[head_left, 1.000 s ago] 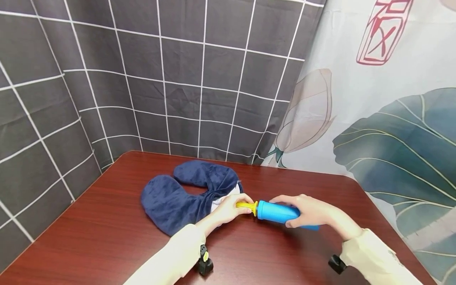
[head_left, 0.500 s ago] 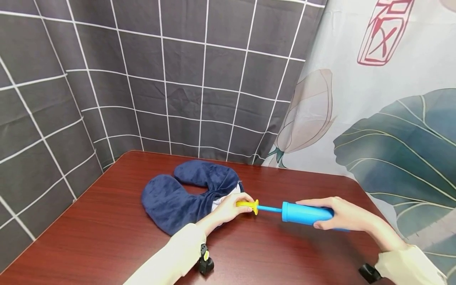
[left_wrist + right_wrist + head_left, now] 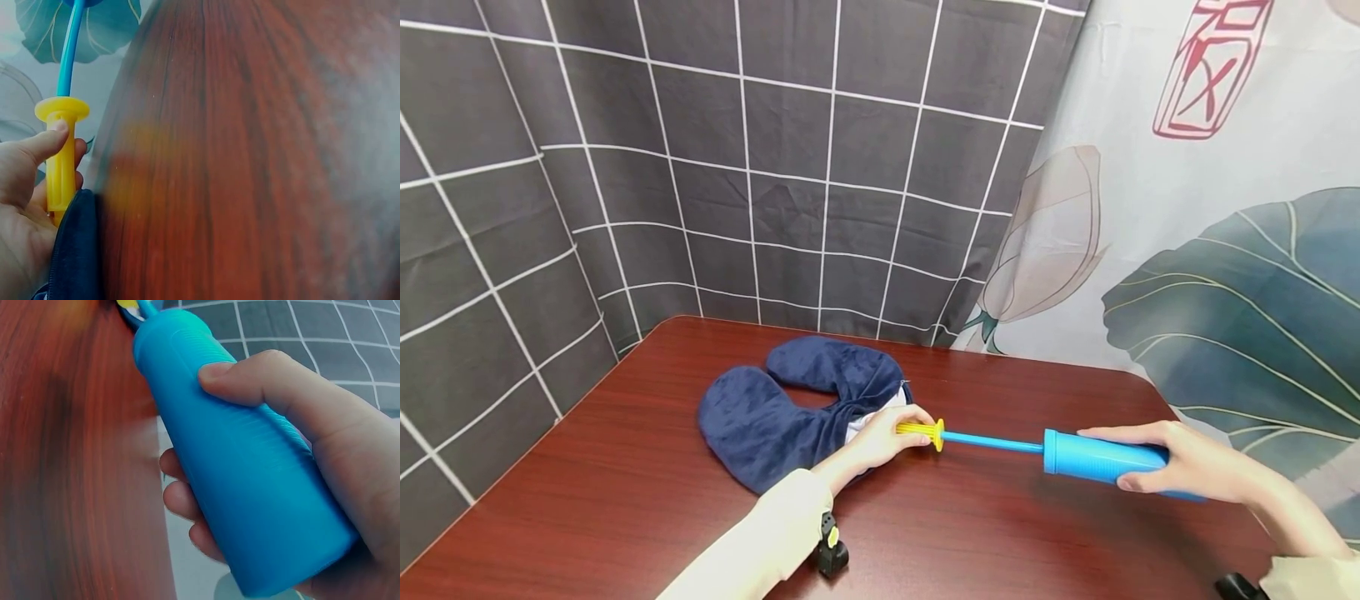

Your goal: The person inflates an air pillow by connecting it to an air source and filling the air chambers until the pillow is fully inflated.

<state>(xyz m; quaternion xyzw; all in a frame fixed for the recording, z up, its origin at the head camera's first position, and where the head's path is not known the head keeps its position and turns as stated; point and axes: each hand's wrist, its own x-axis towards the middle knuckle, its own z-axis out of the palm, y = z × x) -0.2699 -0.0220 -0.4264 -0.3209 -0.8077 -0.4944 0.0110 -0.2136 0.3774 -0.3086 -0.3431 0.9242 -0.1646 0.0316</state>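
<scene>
Pump [image 3: 1105, 457] stretched wide between two hands, folks, lying crosswise over the right half of the reddish-brown table [image 3: 625, 483]! Left hand [image 3: 880, 437] has the yellow handle [image 3: 913, 430], thumb up against it just below the round flange and fingers wrapped behind. Out from that flange runs the thin blue rod [image 3: 992, 442], a long bare stretch of it on show, straight into the collar of the blue barrel [image 3: 237, 469]. And on the barrel, the right hand [image 3: 1201, 461]: thumb along one side, fingertips [image 3: 181, 500] curling round the other, a proper grip.

Just beside the left hand sits the navy neck pillow [image 3: 767, 437], its U opening toward the left, a white patch [image 3: 868, 423] peeking out at its right end. The hand overlaps that end in the head view; whether it touches, I can't tell. Behind it all, a dark checked curtain [image 3: 700, 175], and to its right a pale one [image 3: 1120, 267] with flower and leaf prints.
</scene>
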